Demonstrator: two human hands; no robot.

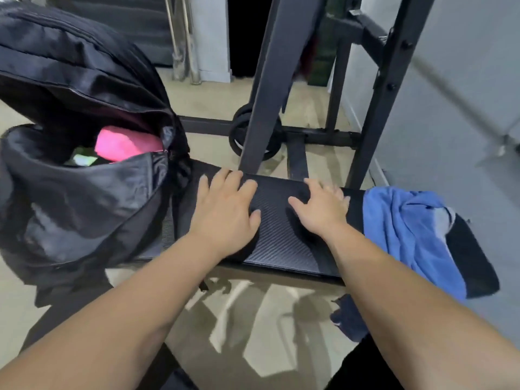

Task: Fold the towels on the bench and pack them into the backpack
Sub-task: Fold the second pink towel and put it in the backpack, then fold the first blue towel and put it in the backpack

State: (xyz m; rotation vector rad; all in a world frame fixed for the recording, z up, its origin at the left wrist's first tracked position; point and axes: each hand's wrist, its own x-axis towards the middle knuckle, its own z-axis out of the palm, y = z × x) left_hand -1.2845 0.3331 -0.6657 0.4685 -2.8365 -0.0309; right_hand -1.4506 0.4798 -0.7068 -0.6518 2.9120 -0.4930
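While the left hand (225, 212) and right hand (323, 211) rest on the tabletop (281, 246), a blue towel (405, 229) lies crumpled at its right end.
Fingers (221, 180) spread, gripping nothing; a pink towel (126, 143) sits in the open backpack (84, 209), left.

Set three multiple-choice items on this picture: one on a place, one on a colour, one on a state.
1. Where is the pink towel?
A) on the bench
B) inside the backpack
C) on a chair

2. What colour is the crumpled towel at the bench's right end?
A) blue
B) green
C) white

3. The left hand and right hand are:
A) gripping a towel
B) open, flat on the bench
C) inside the backpack

Answers:
1 B: pink cloth shows through the backpack's open top.
2 A: its cloth is blue and hangs over the bench's edge.
3 B: the fingers are spread on the bare pad and hold nothing.
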